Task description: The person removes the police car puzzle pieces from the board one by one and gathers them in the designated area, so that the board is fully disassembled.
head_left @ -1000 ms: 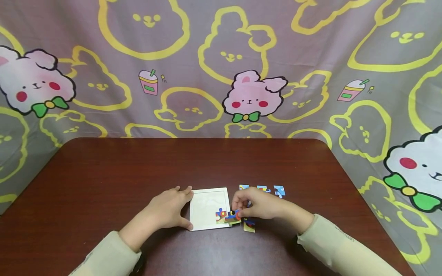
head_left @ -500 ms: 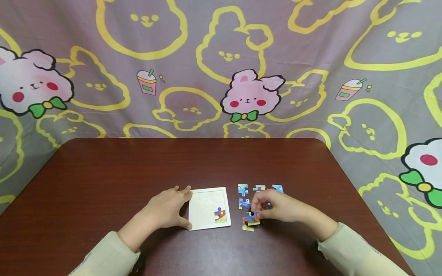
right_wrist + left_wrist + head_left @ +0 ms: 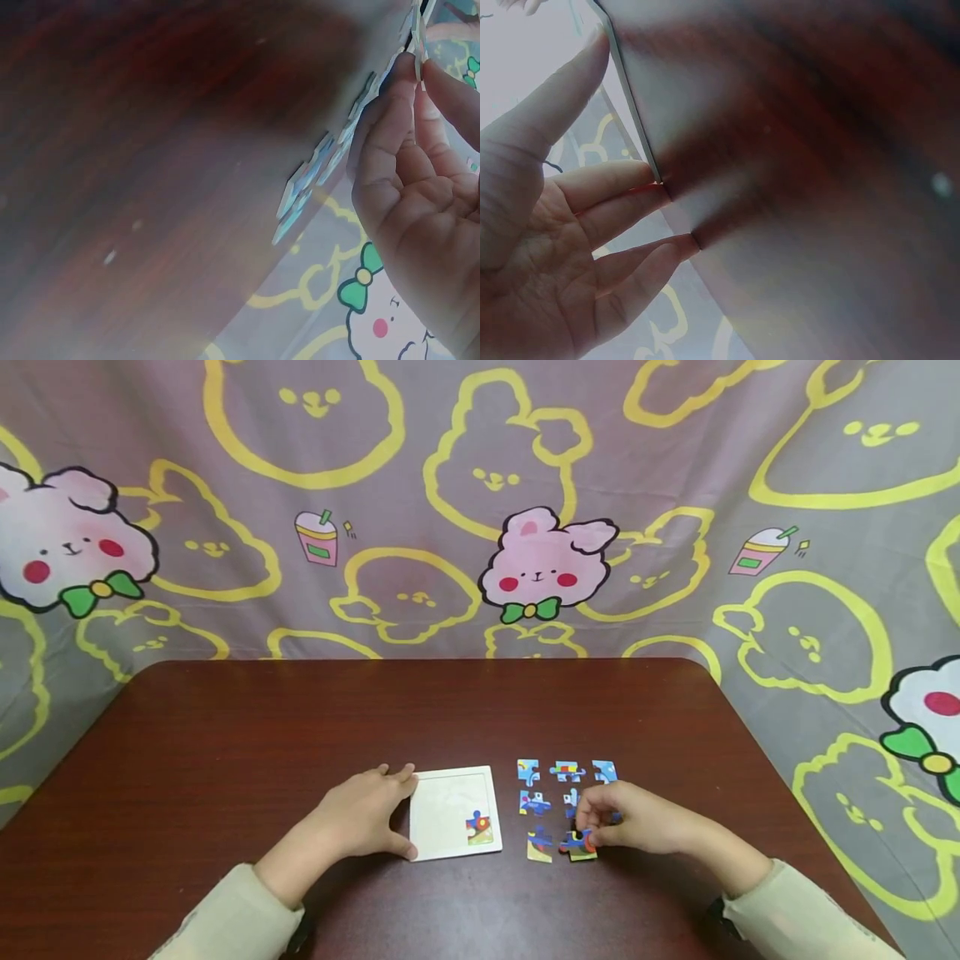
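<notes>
A square pale wooden puzzle tray lies on the table, with one jigsaw piece in its lower right corner. My left hand rests at the tray's left side, thumb at the near corner and fingertips at the far one. In the left wrist view its fingers are extended, touching the tray's edge. To the tray's right, my right hand pinches a blue, red and yellow jigsaw piece between thumb and fingers, low over the table. The right wrist view shows that piece edge-on.
Several loose jigsaw pieces lie in rows right of the tray, among them a corner piece, a middle-row piece and a near-row piece. My right hand partly covers others. Behind the dark red table hangs a cartoon-print curtain.
My right hand has carried the pinched jigsaw piece rightward, from the tray's right edge, past the near-row piece, to a spot beside it. My left hand has stayed at the tray.
</notes>
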Demonstrator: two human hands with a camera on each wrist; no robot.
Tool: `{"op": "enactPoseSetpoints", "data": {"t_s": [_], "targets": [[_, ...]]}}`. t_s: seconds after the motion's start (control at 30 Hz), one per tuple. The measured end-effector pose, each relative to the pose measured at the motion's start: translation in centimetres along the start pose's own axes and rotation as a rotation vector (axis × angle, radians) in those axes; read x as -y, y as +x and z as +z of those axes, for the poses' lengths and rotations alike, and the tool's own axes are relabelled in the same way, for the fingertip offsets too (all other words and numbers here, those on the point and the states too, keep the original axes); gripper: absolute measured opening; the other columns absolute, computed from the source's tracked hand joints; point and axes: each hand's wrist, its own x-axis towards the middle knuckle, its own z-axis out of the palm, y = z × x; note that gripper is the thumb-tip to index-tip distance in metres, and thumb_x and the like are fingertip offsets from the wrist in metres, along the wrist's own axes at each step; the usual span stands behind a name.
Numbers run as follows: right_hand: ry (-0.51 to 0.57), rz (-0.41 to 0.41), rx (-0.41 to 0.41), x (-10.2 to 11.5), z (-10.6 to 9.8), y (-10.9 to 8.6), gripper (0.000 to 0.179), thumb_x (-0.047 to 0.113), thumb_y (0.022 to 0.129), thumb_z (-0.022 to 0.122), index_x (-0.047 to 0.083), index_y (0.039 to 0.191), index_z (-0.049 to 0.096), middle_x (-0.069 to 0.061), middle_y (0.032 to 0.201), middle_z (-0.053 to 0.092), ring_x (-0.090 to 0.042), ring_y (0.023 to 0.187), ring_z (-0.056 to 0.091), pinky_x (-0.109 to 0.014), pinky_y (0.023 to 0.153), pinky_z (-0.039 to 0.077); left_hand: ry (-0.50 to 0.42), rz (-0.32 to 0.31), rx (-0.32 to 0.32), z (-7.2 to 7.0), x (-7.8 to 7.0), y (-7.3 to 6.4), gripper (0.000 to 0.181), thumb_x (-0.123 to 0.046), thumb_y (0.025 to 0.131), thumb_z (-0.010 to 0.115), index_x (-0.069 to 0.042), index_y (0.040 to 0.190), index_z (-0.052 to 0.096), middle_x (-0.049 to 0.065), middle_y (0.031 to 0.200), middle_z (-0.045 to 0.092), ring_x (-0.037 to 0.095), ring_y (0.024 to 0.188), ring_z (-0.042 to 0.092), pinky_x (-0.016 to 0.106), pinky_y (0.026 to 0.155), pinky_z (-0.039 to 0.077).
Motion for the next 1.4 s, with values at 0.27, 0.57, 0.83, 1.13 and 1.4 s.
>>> {"op": "enactPoseSetpoints", "data": {"t_s": [0.27, 0.57, 0.83, 1.13, 1.4], "targets": [[-0.014, 0.042, -0.01, -0.3, 0.1, -0.3, 0.008, 0.003, 0.088, 0.071, 0.009, 0.091, 0.065, 0.006, 0.074, 0.061, -0.001, 0.069, 0.054, -0.021, 0.062, 0.048, 0.006, -0.007, 0.005, -0.2, 0.0, 0.0, 0.093, -0.05, 0.066, 0.088, -0.002, 0.139, 0.056, 0.017, 0.15, 0.05, 0.045, 0.135, 0.048, 0.059, 0.103, 0.046], [-0.109, 0.021, -0.05, -0.3, -0.3, -0.4, 0.012, 0.003, 0.087, 0.072, 0.009, 0.093, 0.064, 0.009, 0.074, 0.062, 0.001, 0.07, 0.055, -0.022, 0.064, 0.05, -0.005, -0.008, 0.003, -0.1, 0.0, -0.1, 0.092, -0.049, 0.066, 0.089, -0.003, 0.138, 0.057, 0.017, 0.15, 0.05, 0.045, 0.135, 0.049, 0.06, 0.101, 0.047], [-0.123, 0.009, -0.051, 0.5, -0.3, 1.0, 0.011, 0.006, 0.088, 0.072, 0.01, 0.095, 0.064, 0.009, 0.076, 0.062, -0.001, 0.071, 0.055, -0.022, 0.065, 0.049, -0.007, -0.005, 0.003, -0.1, 0.0, -0.1, 0.093, -0.05, 0.066, 0.088, -0.002, 0.139, 0.057, 0.017, 0.15, 0.05, 0.045, 0.135, 0.049, 0.06, 0.101, 0.047], [-0.132, -0.046, -0.024, 2.0, 0.3, 4.3, 0.009, 0.004, 0.089, 0.07, 0.008, 0.096, 0.065, 0.007, 0.08, 0.063, -0.002, 0.073, 0.056, -0.021, 0.066, 0.051, -0.005, -0.001, 0.001, 0.0, 0.0, 0.0, 0.092, -0.049, 0.066, 0.088, -0.002, 0.138, 0.057, 0.018, 0.15, 0.05, 0.046, 0.134, 0.049, 0.059, 0.103, 0.045], [-0.148, -0.083, 0.009, 3.4, 1.4, 6.9, 0.011, 0.005, 0.088, 0.073, 0.01, 0.095, 0.067, 0.007, 0.081, 0.062, -0.003, 0.071, 0.054, -0.021, 0.066, 0.049, -0.006, -0.003, 0.0, -0.1, -0.1, 0.0, 0.092, -0.048, 0.066, 0.089, -0.001, 0.138, 0.057, 0.018, 0.15, 0.05, 0.046, 0.134, 0.049, 0.06, 0.103, 0.045]]}}
